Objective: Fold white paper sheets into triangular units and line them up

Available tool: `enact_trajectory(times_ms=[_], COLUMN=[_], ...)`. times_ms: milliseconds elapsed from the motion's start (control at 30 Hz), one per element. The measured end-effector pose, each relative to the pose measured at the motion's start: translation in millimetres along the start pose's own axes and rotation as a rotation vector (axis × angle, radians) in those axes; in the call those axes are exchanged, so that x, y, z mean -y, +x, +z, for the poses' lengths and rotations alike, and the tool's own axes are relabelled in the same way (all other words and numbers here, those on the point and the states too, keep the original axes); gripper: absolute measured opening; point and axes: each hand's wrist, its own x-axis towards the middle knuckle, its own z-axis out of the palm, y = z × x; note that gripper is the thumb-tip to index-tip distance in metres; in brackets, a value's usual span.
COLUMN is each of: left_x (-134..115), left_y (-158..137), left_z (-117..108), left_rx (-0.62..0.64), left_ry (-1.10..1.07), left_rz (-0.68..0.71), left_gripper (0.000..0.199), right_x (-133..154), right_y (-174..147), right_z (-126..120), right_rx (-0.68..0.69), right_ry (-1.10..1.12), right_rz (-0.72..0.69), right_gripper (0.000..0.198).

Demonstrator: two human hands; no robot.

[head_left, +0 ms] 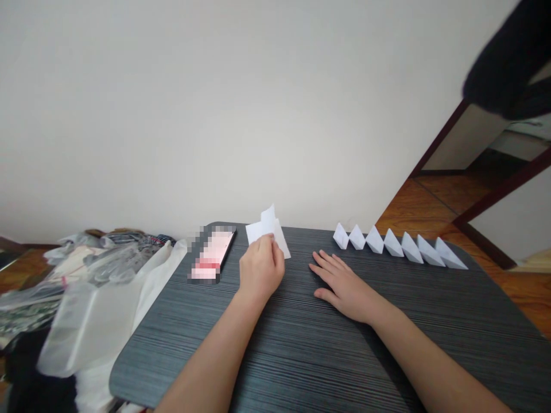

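Observation:
My left hand (262, 267) is closed, its fingers pinching a piece of white paper (268, 218) over the far middle of the table. More white paper (282, 241) shows just behind and beside these fingers; whether it is a separate sheet I cannot tell. Flat on the dark tabletop lies my right hand (342, 281), fingers spread and holding nothing. Beyond it, several folded white paper shapes (374, 240) with pointed tops stand in a slanting row toward the right end.
A phone (215, 252), partly blurred out, lies left of my left hand on the dark table (301, 355). Past the table's left edge are a clear plastic box (92, 327) and heaped plastic bags (116, 258). A pale wall (258, 115) rises behind.

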Motion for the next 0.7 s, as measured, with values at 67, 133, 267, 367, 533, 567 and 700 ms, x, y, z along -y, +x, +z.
enact_trajectory(times_ms=[67, 133, 267, 367, 533, 567, 700], left_x=[-3.3, -4.0, -2.1, -3.6, -14.2, -15.7, -12.8], left_y=[-3.3, -6.1, -8.8, -10.6, -14.1, -14.0, -10.4], left_z=[-0.2, 0.8, 1.9, 2.0, 3.9, 4.6, 12.0], left_rx=[-0.032, -0.043, -0.053, -0.003, 0.188, 0.223, 0.279], left_ry=[-0.109, -0.193, -0.308, -0.481, -0.716, -0.711, -0.6], left_rz=[0.073, 0.124, 0.132, 0.095, 0.127, 0.157, 0.247], left_gripper=[0.024, 0.022, 0.018, 0.015, 0.016, 0.016, 0.025], right_x=[-1.5, -3.1, -4.8, -6.0, -11.6, -13.1, -17.7], right_y=[0.8, 1.3, 1.4, 1.9, 2.7, 2.2, -1.2], right_z=[0.3, 0.9, 3.3, 6.1, 11.0, 12.0, 15.7], right_rx=[-0.032, -0.083, -0.149, -0.235, -0.455, -0.496, -0.617], right_ry=[0.041, 0.092, 0.174, 0.295, 0.758, 0.854, 0.979], right_rz=[0.02, 0.048, 0.054, 0.093, 0.216, 0.256, 0.441], right_gripper=[0.053, 0.05, 0.047, 0.048, 0.044, 0.041, 0.038])
